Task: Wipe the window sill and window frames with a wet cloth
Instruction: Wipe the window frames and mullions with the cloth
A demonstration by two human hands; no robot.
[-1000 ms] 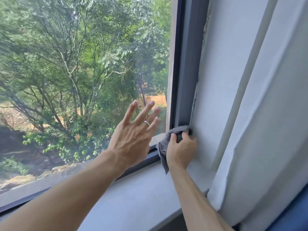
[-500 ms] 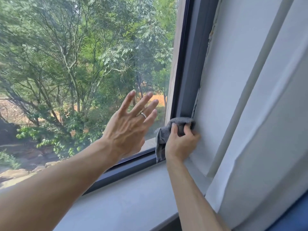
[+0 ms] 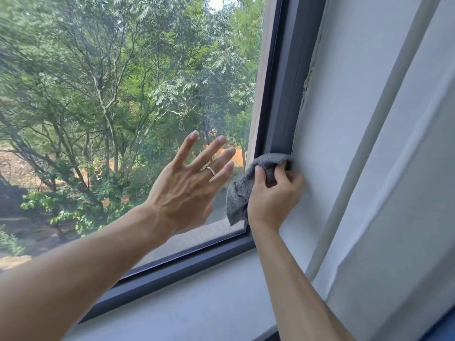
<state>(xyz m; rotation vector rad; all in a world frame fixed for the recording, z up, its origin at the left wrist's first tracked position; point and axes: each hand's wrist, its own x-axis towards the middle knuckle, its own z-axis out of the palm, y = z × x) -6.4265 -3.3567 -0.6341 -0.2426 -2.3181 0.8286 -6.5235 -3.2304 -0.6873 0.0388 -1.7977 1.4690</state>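
Right hand (image 3: 273, 200) round grey cloth (image 3: 248, 183) against frame (image 3: 283, 114) — left hand (image 3: 187, 190) spread

Bright daylight through window (image 3: 123, 119); left edge blurred; wide-angle bowing.

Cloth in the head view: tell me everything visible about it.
The cloth is grey and looks like soft terry fabric, bunched rather than folded. The right hand grips it, thumb over its front, pressing its upper part against the dark frame where that meets the white wall. A loose end hangs down in front of the glass, above the sill. Whether it is wet cannot be told.
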